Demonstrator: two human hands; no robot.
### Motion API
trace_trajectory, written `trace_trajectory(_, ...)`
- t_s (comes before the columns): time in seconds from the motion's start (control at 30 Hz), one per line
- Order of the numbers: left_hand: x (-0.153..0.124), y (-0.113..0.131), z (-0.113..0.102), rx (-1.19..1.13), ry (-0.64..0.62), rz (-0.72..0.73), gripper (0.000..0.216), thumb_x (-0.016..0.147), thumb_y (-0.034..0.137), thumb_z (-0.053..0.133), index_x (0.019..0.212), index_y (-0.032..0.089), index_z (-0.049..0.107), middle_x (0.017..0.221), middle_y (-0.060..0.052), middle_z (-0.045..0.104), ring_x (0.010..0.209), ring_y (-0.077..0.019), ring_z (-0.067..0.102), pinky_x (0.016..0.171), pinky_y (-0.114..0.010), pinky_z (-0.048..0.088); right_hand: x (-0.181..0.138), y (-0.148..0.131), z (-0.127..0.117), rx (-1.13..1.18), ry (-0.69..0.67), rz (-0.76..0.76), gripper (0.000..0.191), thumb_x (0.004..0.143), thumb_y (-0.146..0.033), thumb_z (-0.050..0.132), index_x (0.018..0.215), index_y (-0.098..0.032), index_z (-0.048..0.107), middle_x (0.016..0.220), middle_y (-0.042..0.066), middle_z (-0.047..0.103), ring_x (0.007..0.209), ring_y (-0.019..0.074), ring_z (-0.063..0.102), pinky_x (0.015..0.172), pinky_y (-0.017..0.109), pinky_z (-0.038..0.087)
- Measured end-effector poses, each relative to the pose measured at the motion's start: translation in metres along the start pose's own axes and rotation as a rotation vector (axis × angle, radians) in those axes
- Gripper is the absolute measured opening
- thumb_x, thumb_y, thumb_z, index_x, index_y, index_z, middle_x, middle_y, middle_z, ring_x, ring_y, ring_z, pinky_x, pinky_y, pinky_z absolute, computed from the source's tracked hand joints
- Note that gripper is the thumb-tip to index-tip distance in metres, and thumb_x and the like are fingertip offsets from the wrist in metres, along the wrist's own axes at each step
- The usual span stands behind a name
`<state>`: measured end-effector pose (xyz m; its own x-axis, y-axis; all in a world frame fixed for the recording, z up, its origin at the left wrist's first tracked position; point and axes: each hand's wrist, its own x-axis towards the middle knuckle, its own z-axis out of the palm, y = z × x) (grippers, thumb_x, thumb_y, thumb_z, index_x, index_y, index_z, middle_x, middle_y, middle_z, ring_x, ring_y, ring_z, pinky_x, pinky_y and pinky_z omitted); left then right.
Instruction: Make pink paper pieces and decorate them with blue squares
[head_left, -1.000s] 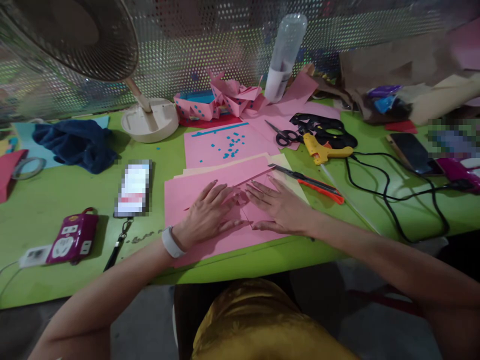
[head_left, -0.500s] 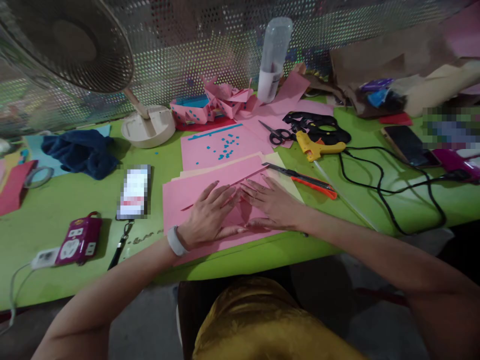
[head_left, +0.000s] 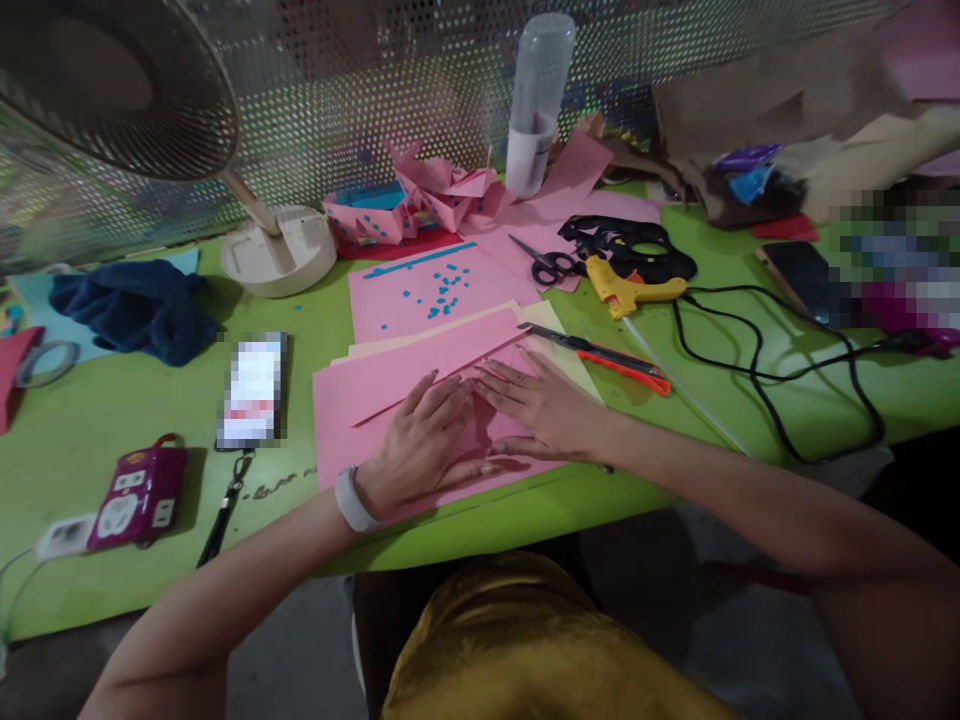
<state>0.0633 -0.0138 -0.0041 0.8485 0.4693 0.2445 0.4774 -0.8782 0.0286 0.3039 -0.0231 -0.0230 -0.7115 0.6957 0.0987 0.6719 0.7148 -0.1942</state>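
Note:
Pink paper point(head_left: 341, 425) lies at the table's front edge, with a folded layer whose edge runs slantwise just beyond my fingers. My left hand point(head_left: 424, 435) rests on it, fingers stretched and slightly spread. Beside it, my right hand point(head_left: 536, 405) presses flat on the same paper, its fingertips close to those of the left. A utility knife with an orange and black handle point(head_left: 622, 370) lies just beyond my right hand. Cream paper point(head_left: 566, 335) shows from underneath. Farther back, small blue paper bits point(head_left: 444, 300) are scattered on another pink sheet point(head_left: 375, 310).
Black scissors point(head_left: 551, 265) and a yellow glue gun point(head_left: 630, 290) with its cord lie right of centre. Folded pink paper shapes point(head_left: 442, 195) and a bottle point(head_left: 536, 120) stand behind. Leftward are a fan point(head_left: 281, 255), a phone point(head_left: 253, 390), a purple power adapter point(head_left: 139, 495) and blue cloth point(head_left: 139, 305).
The whole view has shifted a little, so the table's things appear slightly farther left. Both hands stay flat on the pink paper, with hardly any movement.

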Motion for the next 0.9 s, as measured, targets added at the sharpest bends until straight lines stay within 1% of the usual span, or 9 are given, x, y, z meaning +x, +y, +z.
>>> trace_trajectory(0.2,-0.004,0.000,-0.003,-0.049,0.011,-0.034,0.073,0.090,0.070,0.041,0.135,0.014,0.054,0.138,-0.016,0.055,0.132,-0.0315,0.047,0.119,-0.052,0.029,-0.002,0.006,-0.003,-0.023,-0.035,0.005,0.075,0.096,-0.064,0.034,0.154,-0.017,0.029,0.158,0.014,0.032,0.148,0.0296,0.025,0.119,0.061,0.012)
trace_trajectory(0.3,-0.007,0.000,-0.001,-0.071,0.039,-0.046,0.074,0.090,0.070,0.041,0.137,0.014,0.052,0.137,-0.016,0.056,0.130,-0.0312,0.048,0.119,-0.052,0.029,-0.003,0.011,-0.014,-0.022,-0.016,0.018,0.066,0.097,-0.057,0.041,0.149,-0.016,0.040,0.154,0.014,0.040,0.147,0.0299,0.029,0.119,0.059,0.015)
trace_trajectory(0.37,-0.007,0.002,0.001,-0.082,0.052,-0.054,0.075,0.089,0.072,0.038,0.132,0.014,0.055,0.135,-0.016,0.057,0.127,-0.0313,0.050,0.118,-0.051,0.031,0.001,0.012,-0.025,0.022,0.064,0.098,0.052,0.096,-0.049,0.046,0.135,-0.015,0.056,0.144,0.015,0.054,0.140,0.0302,0.041,0.115,0.055,0.027)
trace_trajectory(0.43,-0.007,0.003,0.001,-0.088,0.061,-0.077,0.078,0.087,0.076,0.036,0.127,0.013,0.058,0.131,-0.017,0.058,0.123,-0.0312,0.052,0.116,-0.050,0.034,0.011,0.009,-0.035,0.125,0.120,0.267,0.035,0.093,-0.042,0.053,0.111,-0.016,0.069,0.119,0.014,0.070,0.117,0.0288,0.061,0.101,0.047,0.045)
trace_trajectory(0.5,-0.006,0.004,0.001,-0.094,0.074,-0.106,0.083,0.084,0.079,0.036,0.126,0.011,0.058,0.127,-0.017,0.060,0.120,-0.0310,0.054,0.115,-0.049,0.036,0.026,0.004,-0.041,0.327,0.035,0.467,0.023,0.089,-0.038,0.059,0.086,-0.018,0.069,0.082,0.008,0.075,0.080,0.0226,0.070,0.074,0.036,0.054)
trace_trajectory(0.53,-0.006,0.004,0.001,-0.098,0.080,-0.117,0.085,0.083,0.081,0.037,0.126,0.010,0.057,0.125,-0.017,0.061,0.119,-0.0308,0.054,0.115,-0.049,0.035,0.033,0.003,-0.042,0.460,-0.058,0.551,0.021,0.086,-0.036,0.061,0.077,-0.019,0.066,0.067,0.004,0.071,0.064,0.0193,0.068,0.063,0.032,0.054)
trace_trajectory(0.6,-0.006,0.004,0.001,-0.103,0.083,-0.121,0.086,0.081,0.081,0.039,0.125,0.010,0.058,0.124,-0.017,0.061,0.119,-0.0305,0.055,0.116,-0.048,0.034,0.046,0.001,-0.043,0.718,-0.258,0.662,0.021,0.083,-0.032,0.064,0.067,-0.019,0.061,0.049,-0.002,0.061,0.046,0.0148,0.060,0.049,0.027,0.050)
trace_trajectory(0.7,-0.006,0.003,0.001,-0.107,0.082,-0.117,0.084,0.080,0.081,0.042,0.120,0.010,0.060,0.123,-0.017,0.061,0.119,-0.0309,0.054,0.117,-0.050,0.033,0.058,0.003,-0.042,0.915,-0.412,0.731,0.023,0.082,-0.026,0.065,0.061,-0.019,0.058,0.044,-0.003,0.058,0.039,0.0120,0.056,0.043,0.024,0.049)
trace_trajectory(0.9,-0.006,0.003,0.000,-0.117,0.081,-0.106,0.083,0.079,0.081,0.045,0.119,0.010,0.061,0.125,-0.018,0.060,0.120,-0.0318,0.054,0.117,-0.050,0.034,0.061,0.008,-0.038,0.975,-0.417,0.735,0.024,0.082,-0.023,0.067,0.060,-0.018,0.059,0.044,-0.002,0.060,0.036,0.0099,0.054,0.038,0.021,0.045)
